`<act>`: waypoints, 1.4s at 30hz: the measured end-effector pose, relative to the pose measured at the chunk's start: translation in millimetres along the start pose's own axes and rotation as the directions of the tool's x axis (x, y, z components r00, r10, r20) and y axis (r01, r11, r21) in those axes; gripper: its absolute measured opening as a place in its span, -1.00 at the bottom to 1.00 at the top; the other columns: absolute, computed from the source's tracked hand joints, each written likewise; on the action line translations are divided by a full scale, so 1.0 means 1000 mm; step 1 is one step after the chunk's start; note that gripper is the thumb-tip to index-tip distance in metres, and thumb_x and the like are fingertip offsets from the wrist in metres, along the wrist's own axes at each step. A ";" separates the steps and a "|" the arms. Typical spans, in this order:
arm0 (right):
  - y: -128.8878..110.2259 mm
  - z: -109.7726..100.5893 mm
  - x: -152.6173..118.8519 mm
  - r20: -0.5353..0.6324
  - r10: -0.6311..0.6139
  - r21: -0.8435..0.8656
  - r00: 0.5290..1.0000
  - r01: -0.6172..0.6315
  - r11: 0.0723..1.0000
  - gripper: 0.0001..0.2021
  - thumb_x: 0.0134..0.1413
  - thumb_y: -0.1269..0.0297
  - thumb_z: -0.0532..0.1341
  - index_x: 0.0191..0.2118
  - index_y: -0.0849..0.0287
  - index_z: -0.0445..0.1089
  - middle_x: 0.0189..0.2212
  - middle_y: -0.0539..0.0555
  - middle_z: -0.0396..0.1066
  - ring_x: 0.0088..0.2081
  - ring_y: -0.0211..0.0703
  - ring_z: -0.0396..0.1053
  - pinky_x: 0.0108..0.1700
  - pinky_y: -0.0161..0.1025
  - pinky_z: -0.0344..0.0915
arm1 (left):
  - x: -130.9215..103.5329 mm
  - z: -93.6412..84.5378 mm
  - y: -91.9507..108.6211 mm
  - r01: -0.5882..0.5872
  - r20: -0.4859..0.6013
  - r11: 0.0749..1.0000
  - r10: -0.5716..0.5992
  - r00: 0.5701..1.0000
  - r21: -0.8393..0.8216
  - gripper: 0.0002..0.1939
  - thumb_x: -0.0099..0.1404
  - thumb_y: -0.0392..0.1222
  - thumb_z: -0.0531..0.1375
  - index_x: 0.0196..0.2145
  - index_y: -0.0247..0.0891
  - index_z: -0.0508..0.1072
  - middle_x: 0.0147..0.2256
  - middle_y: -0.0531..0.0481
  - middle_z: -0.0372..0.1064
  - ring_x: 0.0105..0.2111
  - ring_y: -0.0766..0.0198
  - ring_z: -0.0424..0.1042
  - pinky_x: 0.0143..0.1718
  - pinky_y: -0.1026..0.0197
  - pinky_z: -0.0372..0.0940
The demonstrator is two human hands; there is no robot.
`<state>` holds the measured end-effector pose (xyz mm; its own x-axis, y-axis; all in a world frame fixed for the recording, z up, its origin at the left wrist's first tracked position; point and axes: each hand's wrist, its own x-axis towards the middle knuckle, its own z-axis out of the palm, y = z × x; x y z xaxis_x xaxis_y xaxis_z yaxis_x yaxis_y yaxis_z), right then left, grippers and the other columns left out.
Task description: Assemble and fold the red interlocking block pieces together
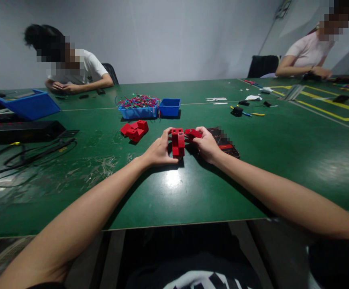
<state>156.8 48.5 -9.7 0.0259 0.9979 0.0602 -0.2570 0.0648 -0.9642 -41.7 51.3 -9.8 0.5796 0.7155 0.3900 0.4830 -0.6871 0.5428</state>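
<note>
My left hand (159, 151) is closed round a red block-shaped part (178, 143), which stands upright with slots and holes on its faces. Close beside it, my right hand (206, 144) pinches a second, flatter red part (193, 133), its fingers covering some of that piece. Whether the two parts touch is too small to tell. Under and behind my right hand lies a dark flat object with a red stripe (230, 149), partly hidden. A small pile of similar red parts (135, 130) rests on the green table (174, 192) to the left of my hands.
A blue bin (139, 112) heaped with coloured wires stands beside a smaller blue bin (170, 107). Black cables (35, 154) and a tilted blue tray (31, 105) lie at left. Pliers (257, 114) and small black pieces are at right. Two people sit across the table.
</note>
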 end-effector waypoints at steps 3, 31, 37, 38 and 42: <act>0.000 0.001 0.000 0.007 -0.002 0.038 1.000 0.002 0.999 -0.54 -0.35 0.44 0.35 -0.33 0.07 0.07 -0.34 -0.09 0.44 -0.29 -0.23 0.47 -0.25 -0.27 0.42 | 0.000 0.001 -0.001 -0.004 -0.009 1.000 0.004 1.000 -0.009 0.07 -0.11 -0.09 0.40 0.26 -0.24 -0.07 0.07 -0.34 0.29 0.00 -0.15 0.45 -0.01 -0.17 0.36; -0.005 0.000 0.000 0.017 0.084 0.065 0.996 -0.085 0.994 -0.57 -0.30 0.27 0.43 -0.27 0.11 0.25 -0.40 -0.09 0.42 -0.41 -0.29 0.39 -0.37 -0.32 0.28 | 0.000 0.001 -0.003 -0.014 -0.002 1.000 0.014 1.000 0.014 0.07 -0.09 -0.06 0.38 0.26 -0.28 -0.08 0.08 -0.37 0.27 0.02 -0.15 0.42 0.01 -0.17 0.36; -0.002 -0.001 -0.001 0.010 0.035 -0.017 0.999 -0.035 0.999 -0.47 -0.43 0.38 0.44 -0.20 0.13 0.28 -0.35 -0.07 0.43 -0.35 -0.27 0.39 -0.22 -0.25 0.31 | 0.000 0.002 -0.004 -0.011 -0.014 1.000 0.011 1.000 0.003 0.07 -0.10 -0.06 0.39 0.26 -0.27 -0.07 0.10 -0.36 0.25 0.00 -0.12 0.44 -0.02 -0.13 0.38; -0.002 -0.001 -0.001 0.011 0.035 -0.023 0.999 -0.034 0.999 -0.46 -0.44 0.39 0.44 -0.20 0.13 0.29 -0.35 -0.07 0.43 -0.35 -0.27 0.38 -0.22 -0.25 0.30 | 0.000 0.002 -0.004 -0.011 -0.016 1.000 0.011 1.000 0.001 0.07 -0.10 -0.06 0.39 0.27 -0.26 -0.06 0.10 -0.36 0.25 -0.01 -0.12 0.44 -0.03 -0.13 0.38; -0.003 -0.002 -0.003 0.023 0.046 -0.055 0.999 -0.044 0.997 -0.48 -0.42 0.38 0.44 -0.19 0.17 0.32 -0.36 -0.05 0.42 -0.38 -0.27 0.36 -0.28 -0.26 0.29 | 0.000 0.002 -0.005 -0.010 -0.020 1.000 0.010 1.000 -0.001 0.07 -0.10 -0.07 0.39 0.27 -0.25 -0.05 0.09 -0.34 0.27 -0.01 -0.11 0.45 -0.03 -0.12 0.38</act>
<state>159.0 45.7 -7.2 -0.0078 0.9997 0.0221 -0.2040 0.0200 -0.9788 -42.4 54.5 -14.0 0.5713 0.7107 0.4105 0.4763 -0.6944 0.5393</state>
